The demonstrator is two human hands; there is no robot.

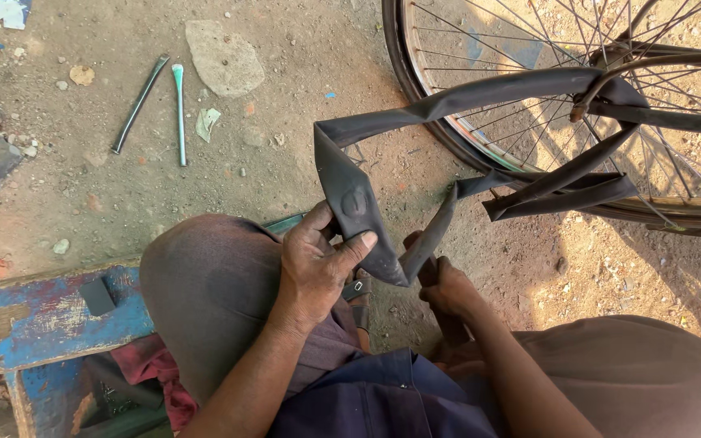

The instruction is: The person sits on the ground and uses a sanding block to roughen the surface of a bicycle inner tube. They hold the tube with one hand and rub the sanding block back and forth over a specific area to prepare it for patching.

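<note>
A flat black inner tube (pixel 448 101) hangs from the frame of a bicycle and loops down toward my lap. My left hand (pixel 314 264) grips a fold of the tube, thumb pressed beside a round patch (pixel 354 201) on the rubber. My right hand (pixel 446 285) holds the other strand of the tube just to the right, fingers closed around it. Both hands sit between my knees, above the dirt ground.
A spoked bicycle wheel (pixel 432 122) stands at the upper right. Two metal tyre levers (pixel 178 109) lie on the dirt at the upper left, near a flat stone (pixel 222 57). A worn blue wooden box (pixel 50 320) with a small black block sits at the lower left.
</note>
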